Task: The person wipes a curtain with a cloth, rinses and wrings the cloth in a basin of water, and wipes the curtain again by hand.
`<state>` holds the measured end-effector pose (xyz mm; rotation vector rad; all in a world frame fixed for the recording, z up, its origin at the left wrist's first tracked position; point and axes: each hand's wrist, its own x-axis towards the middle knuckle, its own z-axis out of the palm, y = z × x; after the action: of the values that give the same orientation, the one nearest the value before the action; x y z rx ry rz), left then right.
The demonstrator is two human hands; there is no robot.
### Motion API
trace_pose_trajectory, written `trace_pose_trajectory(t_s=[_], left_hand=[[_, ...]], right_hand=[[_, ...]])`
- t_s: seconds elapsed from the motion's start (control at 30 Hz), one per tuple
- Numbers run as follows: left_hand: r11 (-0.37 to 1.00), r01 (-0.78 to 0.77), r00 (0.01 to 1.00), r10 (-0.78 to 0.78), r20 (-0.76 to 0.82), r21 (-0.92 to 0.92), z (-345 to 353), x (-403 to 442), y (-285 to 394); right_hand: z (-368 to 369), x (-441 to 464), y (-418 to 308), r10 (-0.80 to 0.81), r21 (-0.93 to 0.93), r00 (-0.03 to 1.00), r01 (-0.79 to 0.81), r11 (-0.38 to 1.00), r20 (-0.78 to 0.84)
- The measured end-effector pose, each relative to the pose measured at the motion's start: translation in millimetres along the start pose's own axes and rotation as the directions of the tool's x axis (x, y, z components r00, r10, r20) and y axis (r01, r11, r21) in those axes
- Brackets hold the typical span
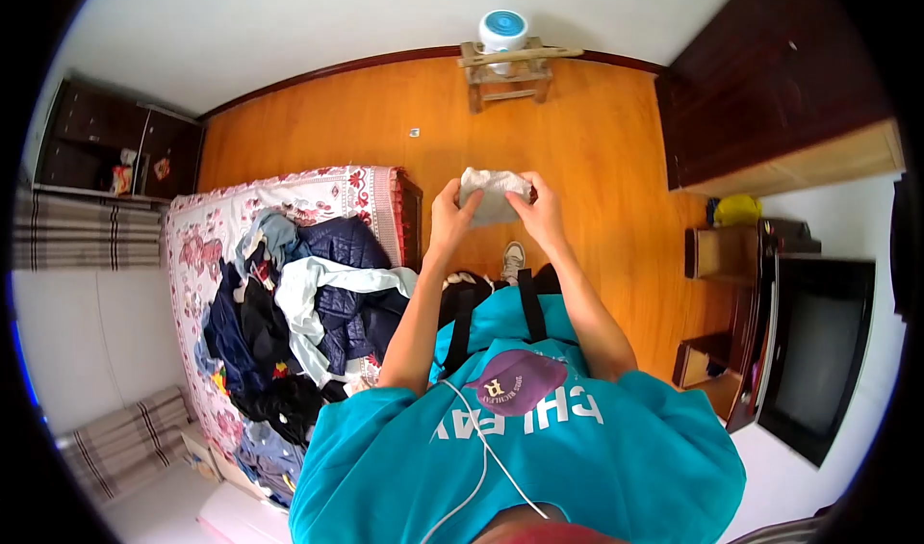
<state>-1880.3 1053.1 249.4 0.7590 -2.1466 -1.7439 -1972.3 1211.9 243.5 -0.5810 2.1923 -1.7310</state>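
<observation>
A small pale grey-and-white cloth (495, 197) is stretched between my two hands, out in front of my body above the floor. My left hand (449, 217) grips its left edge, with the thumb on the near face. On the opposite edge, my right hand (541, 212) pinches it the same way. The top rim of the cloth looks bunched and whiter than the part below. Its exact kind cannot be made out. To the left, a heap of clothes (332, 289) lies on a bed, including a dark blue quilted jacket (344, 244) and a light long-sleeved garment (300, 298).
The bed's patterned cover (197, 255) reaches close to my left arm. Ahead, a wooden stool (510, 87) holds a white-and-blue appliance (503, 26). A television (816, 342) and open shelves (722, 255) stand at right, a dark wardrobe (770, 82) beyond. A small item (415, 133) lies on the floor.
</observation>
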Motion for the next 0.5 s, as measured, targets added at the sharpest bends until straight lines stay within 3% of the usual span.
trace_pose_trajectory(t_s=[0.2,0.3,0.5], left_hand=[[0.994,0.009,0.983,-0.029,-0.179,-0.111,-23.0,78.4,-3.4],[0.967,-0.002,0.975,-0.054,-0.215,-0.253,-39.1,124.5,-17.9],[0.960,-0.031,0.935,-0.071,-0.347,-0.280,-102.0,236.2,-32.6]], right_hand=[[38.8,109.3,-7.2,-0.076,0.015,0.991,0.075,0.997,0.110],[68.4,156.8,-7.1,-0.115,-0.005,0.983,0.117,0.993,0.144],[151.0,280.8,-25.2,-0.117,-0.037,0.954,0.132,0.991,0.278]])
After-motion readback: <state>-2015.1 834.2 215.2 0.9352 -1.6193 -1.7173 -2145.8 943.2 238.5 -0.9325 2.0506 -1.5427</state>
